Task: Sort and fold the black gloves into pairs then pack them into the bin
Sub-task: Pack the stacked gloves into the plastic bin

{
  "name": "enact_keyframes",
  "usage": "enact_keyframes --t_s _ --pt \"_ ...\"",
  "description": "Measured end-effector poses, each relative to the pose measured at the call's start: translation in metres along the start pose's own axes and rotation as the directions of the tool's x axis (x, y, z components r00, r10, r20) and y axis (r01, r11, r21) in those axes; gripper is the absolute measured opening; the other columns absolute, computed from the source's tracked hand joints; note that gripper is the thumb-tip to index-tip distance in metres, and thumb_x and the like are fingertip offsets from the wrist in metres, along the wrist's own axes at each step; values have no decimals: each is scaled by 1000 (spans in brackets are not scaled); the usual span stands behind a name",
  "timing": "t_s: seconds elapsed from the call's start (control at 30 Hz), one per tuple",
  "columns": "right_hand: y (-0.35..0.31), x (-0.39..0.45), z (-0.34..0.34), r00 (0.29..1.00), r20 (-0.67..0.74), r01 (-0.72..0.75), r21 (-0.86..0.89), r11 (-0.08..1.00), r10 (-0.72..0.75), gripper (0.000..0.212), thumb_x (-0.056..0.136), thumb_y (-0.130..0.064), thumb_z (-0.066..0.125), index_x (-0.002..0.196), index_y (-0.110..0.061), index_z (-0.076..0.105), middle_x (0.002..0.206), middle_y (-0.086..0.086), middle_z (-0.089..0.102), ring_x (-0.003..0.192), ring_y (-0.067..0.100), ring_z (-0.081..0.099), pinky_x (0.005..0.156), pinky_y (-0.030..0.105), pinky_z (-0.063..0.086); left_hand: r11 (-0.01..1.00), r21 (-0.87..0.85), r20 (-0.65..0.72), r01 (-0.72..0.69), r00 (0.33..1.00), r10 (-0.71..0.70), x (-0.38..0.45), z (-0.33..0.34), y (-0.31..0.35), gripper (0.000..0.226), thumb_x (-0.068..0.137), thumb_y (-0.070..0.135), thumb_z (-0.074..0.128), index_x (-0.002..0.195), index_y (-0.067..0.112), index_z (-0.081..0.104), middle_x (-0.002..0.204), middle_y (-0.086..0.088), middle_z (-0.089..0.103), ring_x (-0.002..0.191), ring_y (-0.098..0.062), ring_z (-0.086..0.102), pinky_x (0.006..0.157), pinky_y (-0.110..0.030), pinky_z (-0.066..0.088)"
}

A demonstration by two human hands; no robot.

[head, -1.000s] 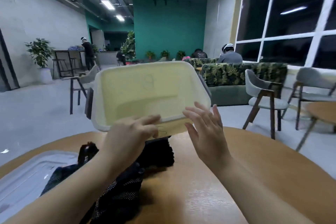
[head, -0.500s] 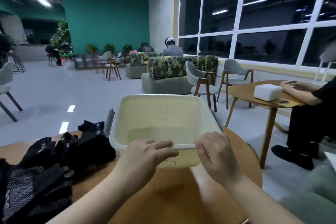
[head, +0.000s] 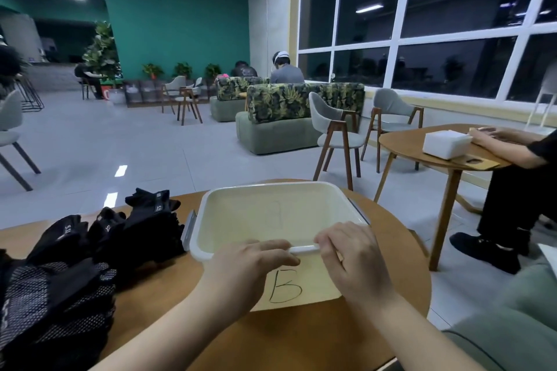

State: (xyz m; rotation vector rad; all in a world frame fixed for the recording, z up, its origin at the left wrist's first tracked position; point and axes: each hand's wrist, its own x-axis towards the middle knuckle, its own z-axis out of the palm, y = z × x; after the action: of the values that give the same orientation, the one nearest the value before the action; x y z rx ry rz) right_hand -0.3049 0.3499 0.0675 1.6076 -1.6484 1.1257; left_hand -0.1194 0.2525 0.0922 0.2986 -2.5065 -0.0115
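At table's near edge, left hand [head: 244, 265] and right hand [head: 352, 253] both curl fingers over near rim of cream bin [head: 280, 211] at far edge; black gloves [head: 90, 253] heaped just left

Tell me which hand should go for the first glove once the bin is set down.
Left. The left hand rests on the bin's near rim on the side towards the black gloves, piled left of the bin. The right hand would probably have to cross over.
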Motion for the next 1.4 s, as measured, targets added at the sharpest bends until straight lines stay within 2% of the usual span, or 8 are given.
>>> enact_keyframes --t_s 0.27,0.47,0.6,0.73,0.83,1.0,1.2,1.4 --pt "-35 9 14 990 123 -71 70 995 62 23 90 -29 45 92 -21 66 84 -13 65 75 4 57 71 26 48 997 61 5 -37 999 37 -12 -18 -6 36 67 7 79 91 33 72 98 10 70 83 -8 66 64 -16 48" --pt "-86 29 41 963 267 -66 161 985 21 22 88 -27 50 103 -22 65 96 -12 65 89 5 56 78 22 47 980 24 -104 199 975 -196 -63 -52 -46 19 81 15 73 97 26 71 101 11 67 89 -8 63 72 -25 53" --pt "-123 39 66 944 322 -21 263 965 -67 21 85 -20 53 101 -19 67 95 -7 66 91 13 57 79 27 47 894 48 -182 446 884 -431 -105 -69 -71 23 88 18 63 106 31 66 110 21 58 101 0 52 79 -13 41" --pt "-155 46 93 932 313 87 299 950 -184 16 77 -18 62 91 -21 68 85 -8 66 83 15 61 70 27 50 676 181 -179 715 699 -692 -141 -79 -91 36 89 26 61 124 20 58 127 5 54 122 -16 46 97 -30 40" --pt "-172 49 116 906 321 193 262 946 -274 20 68 -15 74 85 -24 69 80 -9 65 77 15 62 67 24 50 553 216 -169 804 589 -790 -159 -79 -97 45 90 33 59 129 12 54 135 -5 49 129 -22 38 105 -36 35" --pt "-201 56 141 821 466 160 369 915 -331 29 92 -10 55 119 -13 63 115 4 64 110 23 55 92 36 46 496 192 -281 847 532 -799 -173 -72 -100 37 92 31 54 120 8 60 135 -8 49 131 -28 38 106 -44 35" --pt "-232 63 174 828 482 -16 533 846 -288 35 97 -10 47 131 -9 56 135 3 55 129 17 44 106 22 31 517 1 -283 856 496 -821 -193 -65 -106 33 97 20 44 125 10 56 141 -5 45 137 -21 30 111 -30 21" --pt "-230 45 205 642 705 -200 533 822 -301 38 102 -28 41 138 -18 50 144 -4 47 137 7 34 113 22 26 608 -181 -328 773 536 -778 -202 -66 -105 41 94 10 48 135 11 45 142 10 33 132 12 19 106 -3 10"
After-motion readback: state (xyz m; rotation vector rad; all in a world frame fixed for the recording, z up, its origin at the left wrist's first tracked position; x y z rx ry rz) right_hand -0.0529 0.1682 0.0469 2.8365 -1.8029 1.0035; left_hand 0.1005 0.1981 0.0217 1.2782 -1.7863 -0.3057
